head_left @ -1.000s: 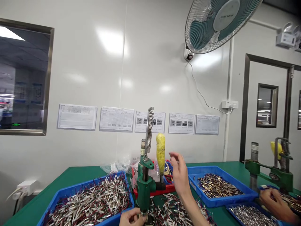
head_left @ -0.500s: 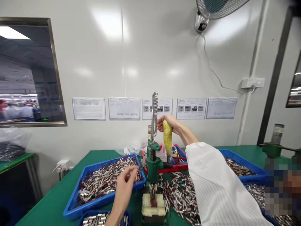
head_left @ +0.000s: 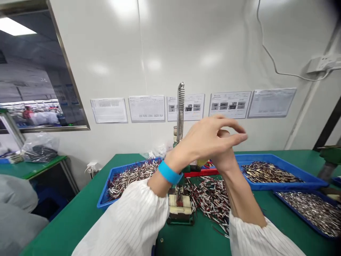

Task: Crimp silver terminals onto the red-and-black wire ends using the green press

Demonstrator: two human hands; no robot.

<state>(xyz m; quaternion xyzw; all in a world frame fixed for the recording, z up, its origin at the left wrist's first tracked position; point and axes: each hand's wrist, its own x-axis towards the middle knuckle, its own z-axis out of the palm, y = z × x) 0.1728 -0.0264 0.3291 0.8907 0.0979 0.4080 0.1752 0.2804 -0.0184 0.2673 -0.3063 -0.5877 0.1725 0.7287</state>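
Both hands: right hand [head_left: 225,156] grips yellow lever [head_left: 201,163], left hand [head_left: 209,138] above.

L hand [head_left: 210,137] raised, fingers [head_left: 234,139] loosely curled, crossing over R hand [head_left: 225,158]; both sleeves white.

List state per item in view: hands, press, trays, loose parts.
left hand: raised before the press, fingers spread, holding nothing
right hand: behind the left, grip hidden
green press: upright, spring vertical, mostly hidden
left blue tray: filled with parts
right blue tray: partly filled
loose parts: scattered on the table
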